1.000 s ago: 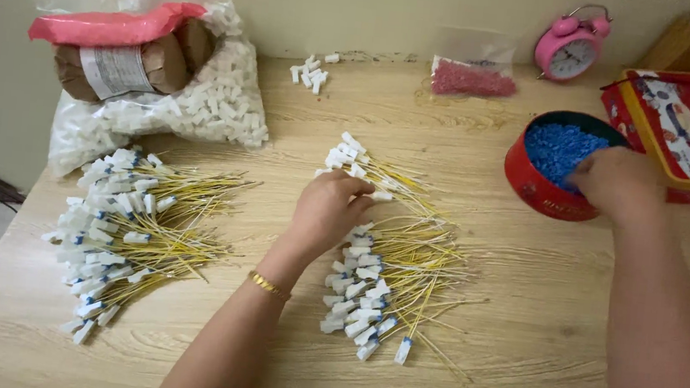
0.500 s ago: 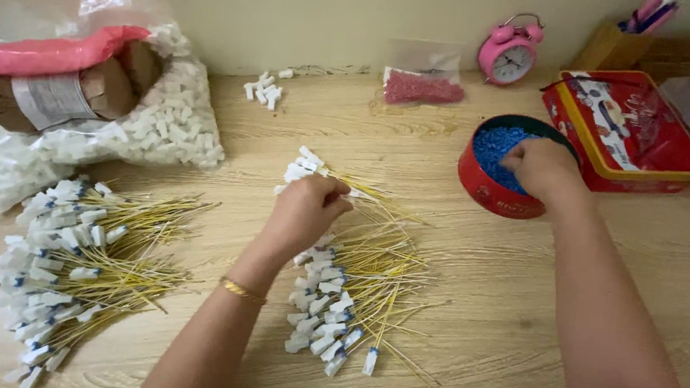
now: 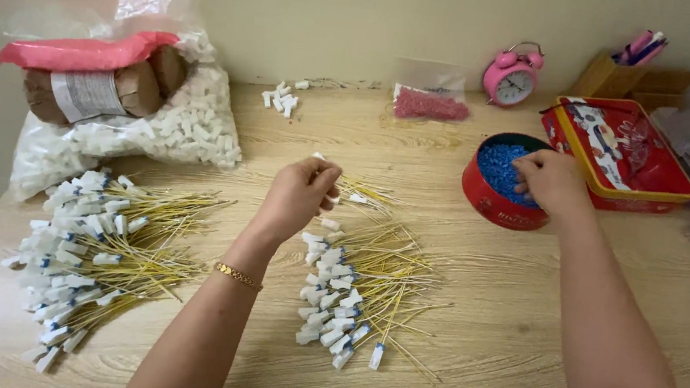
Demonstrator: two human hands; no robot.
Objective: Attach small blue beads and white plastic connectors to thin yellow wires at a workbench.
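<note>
Change: left hand (image 3: 299, 194) is lifted off the middle pile (image 3: 357, 292) since the earlier frame, one white-capped yellow wire (image 3: 354, 188) now pinched in closed fingers.
Right hand (image 3: 550, 180): fingertips are dipped among blue beads (image 3: 500, 162) in the red round tin (image 3: 492, 204), near the tabletop's far right edge; grip cannot be told.
Left pile (image 3: 98, 259): is seen near the left edge.
Meaning: a fresh piece is judged picked up.

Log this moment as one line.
left hand: holds white-capped yellow tie | right hand: in red tin of blue beads
</note>
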